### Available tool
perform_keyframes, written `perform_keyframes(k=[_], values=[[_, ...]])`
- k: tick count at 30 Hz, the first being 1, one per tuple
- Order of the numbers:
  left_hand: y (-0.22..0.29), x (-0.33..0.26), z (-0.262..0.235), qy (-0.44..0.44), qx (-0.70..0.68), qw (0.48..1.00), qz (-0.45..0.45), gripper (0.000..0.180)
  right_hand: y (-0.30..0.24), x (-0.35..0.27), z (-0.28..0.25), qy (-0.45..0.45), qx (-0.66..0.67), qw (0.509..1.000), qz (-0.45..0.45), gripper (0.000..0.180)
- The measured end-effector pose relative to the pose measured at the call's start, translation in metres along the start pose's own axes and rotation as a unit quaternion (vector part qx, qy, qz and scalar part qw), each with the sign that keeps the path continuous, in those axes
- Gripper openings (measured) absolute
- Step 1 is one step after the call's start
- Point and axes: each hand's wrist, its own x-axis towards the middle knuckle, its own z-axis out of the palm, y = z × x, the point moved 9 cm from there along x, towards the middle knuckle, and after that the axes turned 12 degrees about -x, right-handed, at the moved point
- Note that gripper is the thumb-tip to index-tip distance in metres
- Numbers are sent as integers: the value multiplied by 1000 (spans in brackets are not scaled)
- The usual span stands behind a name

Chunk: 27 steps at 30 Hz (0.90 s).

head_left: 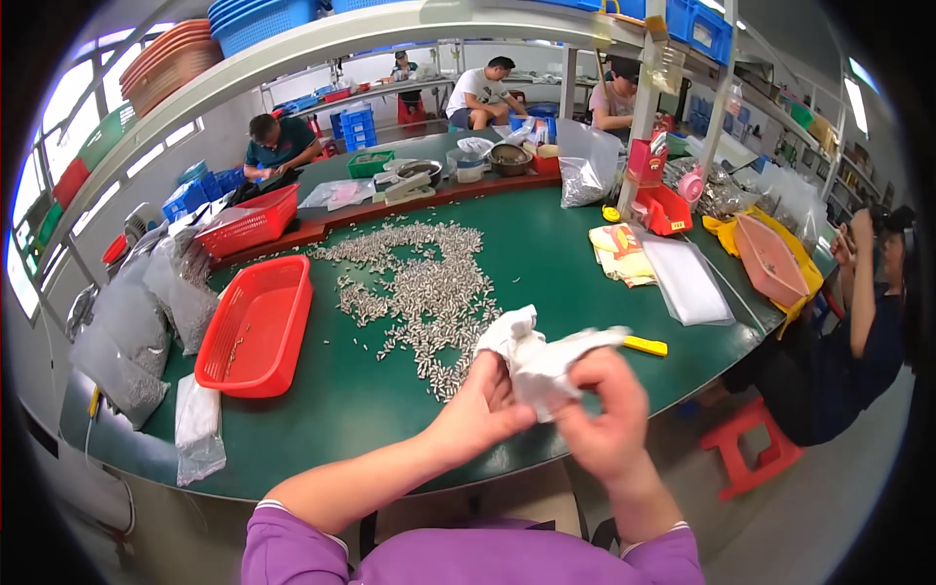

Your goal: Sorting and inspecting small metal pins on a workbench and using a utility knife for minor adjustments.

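Observation:
Above the near part of the green table, a crumpled piece of thin white cloth is between my two hands. It could be a glove; its folds hide the exact shape. My left hand has its fingers closed round the lower left side. On the other side my right hand pinches the cloth between thumb and fingers. Just beyond them spreads a wide heap of small silvery metal parts. A yellow-handled tool, perhaps a cutter, lies right of the cloth.
Left of the heap stands a red plastic basket; bags of metal parts crowd the left edge. Flat clear bags lie at right, near a pink tray. A shelf post rises behind. Several people sit around.

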Motion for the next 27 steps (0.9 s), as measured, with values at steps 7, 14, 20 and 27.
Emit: perform_keyframes(k=[7, 14, 20, 27], values=[[-14, -10, -23, 48, -11, 998, -50, 56, 41, -29, 52, -47, 241, 958, 146, 6], [-15, -9, -68, 200, -80, 972, -95, 37, 37, -47, 99, -141, 347, 911, 172, 12], [-9, -13, -37, 45, -47, 996, -54, 71, 64, -37, 68, -6, 431, 873, 230, 20], [-2, -26, -18, 17, 95, 994, -57, 73, 44, -43, 75, -69, 289, 945, 140, 9]])
